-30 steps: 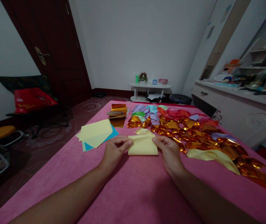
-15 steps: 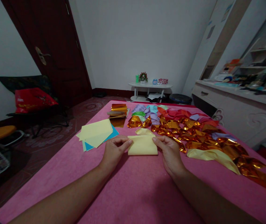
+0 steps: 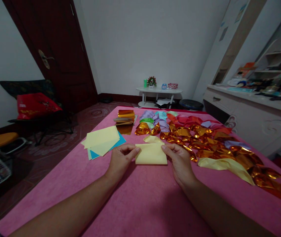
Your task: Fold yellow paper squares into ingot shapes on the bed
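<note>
A folded sheet of pale yellow paper (image 3: 151, 154) is held level between my two hands, just above the pink table cover (image 3: 140, 197). My left hand (image 3: 122, 158) pinches its left edge, thumb on top. At the right edge, my right hand (image 3: 179, 160) grips it the same way. Right behind it lies a shaped piece of yellow paper (image 3: 152, 139). To the left of my left hand is a loose stack of yellow sheets (image 3: 102, 140), with a blue sheet (image 3: 117, 144) showing underneath.
Shiny gold folded papers (image 3: 204, 141) spread across the right side, with a long yellow piece (image 3: 225, 164) near my right hand. Purple and red folded papers (image 3: 192, 120) lie farther back. A stack of gold foil sheets (image 3: 125, 120) sits at the far left.
Almost nothing differs. Both hands keep their pinch on the yellow paper, and the whole view has shifted very slightly.
</note>
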Action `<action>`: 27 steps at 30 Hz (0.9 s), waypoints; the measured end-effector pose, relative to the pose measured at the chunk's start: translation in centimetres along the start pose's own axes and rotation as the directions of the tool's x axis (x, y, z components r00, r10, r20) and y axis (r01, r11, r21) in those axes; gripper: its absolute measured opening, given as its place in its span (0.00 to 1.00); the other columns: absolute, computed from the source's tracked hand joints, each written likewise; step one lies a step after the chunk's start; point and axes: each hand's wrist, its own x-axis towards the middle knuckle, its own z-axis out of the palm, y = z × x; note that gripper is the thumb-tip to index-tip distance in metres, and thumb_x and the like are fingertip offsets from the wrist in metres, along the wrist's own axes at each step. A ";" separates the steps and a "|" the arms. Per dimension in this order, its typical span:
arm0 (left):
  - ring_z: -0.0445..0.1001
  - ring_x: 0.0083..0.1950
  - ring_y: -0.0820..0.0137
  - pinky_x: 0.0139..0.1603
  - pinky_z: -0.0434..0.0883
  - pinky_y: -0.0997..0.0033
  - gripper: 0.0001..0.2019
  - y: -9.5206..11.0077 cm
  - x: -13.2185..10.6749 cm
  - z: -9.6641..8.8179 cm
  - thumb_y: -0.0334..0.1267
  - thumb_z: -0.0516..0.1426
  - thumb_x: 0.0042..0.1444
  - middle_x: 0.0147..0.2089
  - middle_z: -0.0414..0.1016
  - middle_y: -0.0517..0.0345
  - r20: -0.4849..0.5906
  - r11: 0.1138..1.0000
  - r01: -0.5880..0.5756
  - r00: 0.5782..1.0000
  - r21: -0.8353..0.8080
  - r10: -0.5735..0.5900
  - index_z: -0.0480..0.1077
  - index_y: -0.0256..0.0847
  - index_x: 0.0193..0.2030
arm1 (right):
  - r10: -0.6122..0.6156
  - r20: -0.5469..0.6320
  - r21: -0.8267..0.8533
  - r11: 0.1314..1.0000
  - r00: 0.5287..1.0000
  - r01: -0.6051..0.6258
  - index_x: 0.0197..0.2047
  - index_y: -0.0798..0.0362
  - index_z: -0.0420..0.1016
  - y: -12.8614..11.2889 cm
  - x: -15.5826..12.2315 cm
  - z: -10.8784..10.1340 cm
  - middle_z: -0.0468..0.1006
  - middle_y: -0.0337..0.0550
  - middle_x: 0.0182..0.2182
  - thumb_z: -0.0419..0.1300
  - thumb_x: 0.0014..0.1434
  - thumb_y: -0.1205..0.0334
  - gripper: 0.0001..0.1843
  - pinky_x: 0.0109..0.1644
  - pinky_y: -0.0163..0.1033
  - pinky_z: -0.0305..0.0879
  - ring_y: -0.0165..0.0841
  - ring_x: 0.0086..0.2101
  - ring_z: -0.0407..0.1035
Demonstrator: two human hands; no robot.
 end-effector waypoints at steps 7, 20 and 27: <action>0.69 0.29 0.73 0.31 0.65 0.75 0.10 -0.1 0.0 0.1 0.42 0.63 0.46 0.26 0.74 0.57 0.001 1.000 0.018 1.000 -0.004 -0.018 0.75 0.35 0.25 | -0.012 0.008 0.006 1.000 1.000 0.012 0.25 0.54 0.75 0.3 0.0 -0.2 0.76 0.38 0.24 0.70 0.44 0.57 0.11 0.30 0.34 0.61 0.29 0.25 0.67; 0.69 0.28 0.74 0.30 0.65 0.76 0.09 -0.1 0.0 0.2 0.39 0.64 0.44 0.26 0.74 0.58 -0.018 0.998 0.030 0.999 -0.048 -0.031 0.74 0.35 0.24 | -0.021 0.015 -0.006 1.000 1.000 0.021 0.26 0.54 0.74 0.5 0.2 -0.3 0.76 0.37 0.24 0.69 0.45 0.58 0.11 0.29 0.33 0.61 0.28 0.25 0.66; 0.67 0.26 0.75 0.28 0.64 0.77 0.09 0.0 -0.1 0.3 0.39 0.64 0.43 0.24 0.72 0.59 -0.051 0.999 0.026 0.998 -0.046 -0.028 0.71 0.35 0.23 | -0.011 0.011 -0.009 1.000 1.000 0.012 0.25 0.54 0.74 0.4 0.1 -0.2 0.76 0.37 0.24 0.70 0.44 0.59 0.11 0.30 0.34 0.61 0.29 0.25 0.67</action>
